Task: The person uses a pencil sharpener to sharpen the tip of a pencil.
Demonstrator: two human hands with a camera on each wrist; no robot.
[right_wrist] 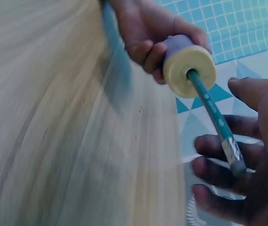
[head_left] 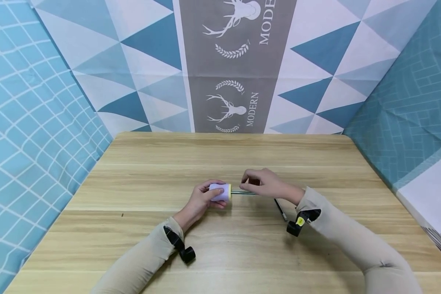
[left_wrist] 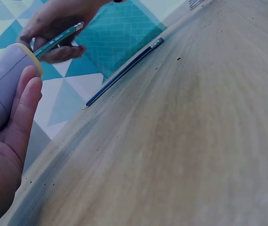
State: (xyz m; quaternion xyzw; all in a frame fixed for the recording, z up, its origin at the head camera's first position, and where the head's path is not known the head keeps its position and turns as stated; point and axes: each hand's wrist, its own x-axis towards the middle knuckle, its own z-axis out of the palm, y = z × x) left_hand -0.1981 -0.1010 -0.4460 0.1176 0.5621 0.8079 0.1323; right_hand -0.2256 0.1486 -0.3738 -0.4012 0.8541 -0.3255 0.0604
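My left hand [head_left: 203, 199] grips a purple pencil sharpener [head_left: 219, 192] with a pale yellow end, thumb on one side and fingers on the other. A green pencil [right_wrist: 210, 106] sticks out of the hole in that yellow end, its metal band and eraser pointing toward the right palm. Around the pencil's eraser end my right hand [head_left: 266, 183] hovers with bent fingers spread apart; the thumb stands off from the shaft in the right wrist view. The pencil's tip is hidden inside the sharpener.
A second, dark pencil [head_left: 280, 210] lies on the wooden table [head_left: 242, 253] below the right wrist, also seen in the left wrist view. Patterned cloths hang behind the table and at both sides. Each wrist wears a black strap with a small camera.
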